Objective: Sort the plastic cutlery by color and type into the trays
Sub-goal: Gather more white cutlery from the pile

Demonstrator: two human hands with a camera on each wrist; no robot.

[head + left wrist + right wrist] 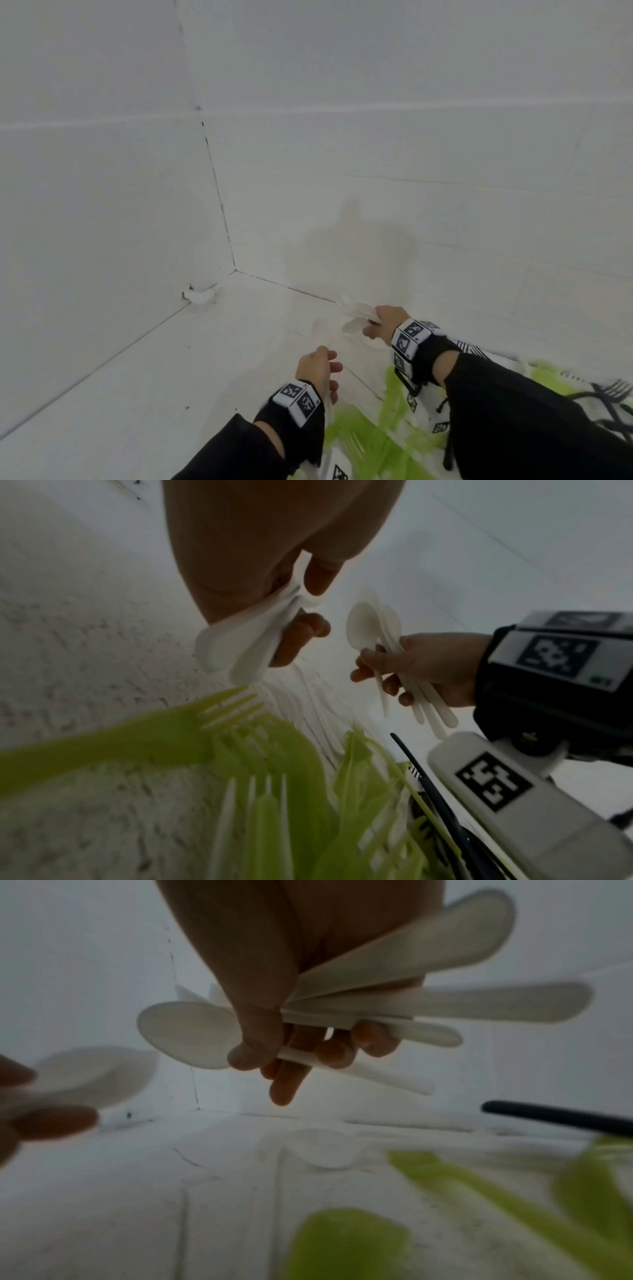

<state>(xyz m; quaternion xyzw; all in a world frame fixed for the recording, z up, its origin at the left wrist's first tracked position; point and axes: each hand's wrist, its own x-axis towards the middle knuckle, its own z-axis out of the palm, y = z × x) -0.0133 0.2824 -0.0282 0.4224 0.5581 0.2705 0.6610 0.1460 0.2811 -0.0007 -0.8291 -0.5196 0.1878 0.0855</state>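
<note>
A bundle of white spoons (394,999) is gripped in the right hand (383,323), fingers and thumb curled round the handles, which fan out to one side while the bowls (186,1034) stick out the other way. In the left-wrist view the same bundle (373,631) is seen held above the counter (137,394). More white spoons (240,647) are pinched in the left hand (318,368), their bowls pointing down and away from the palm; the exact number cannot be told.

Green forks (212,723) are piled on the counter just below the left hand, tines pointing several ways, and the pile is blurred in the head view (370,435). White cutlery (308,704) is spread on the counter between the green forks and the right hand. A white spoon (329,1150) is seen lying on the counter beneath the right hand. Dark forks (613,397) lie to the right of the green pile, beyond the right sleeve. A dark handle (421,775) rests beside the green forks, near the right wrist. No tray can be made out with certainty.
</note>
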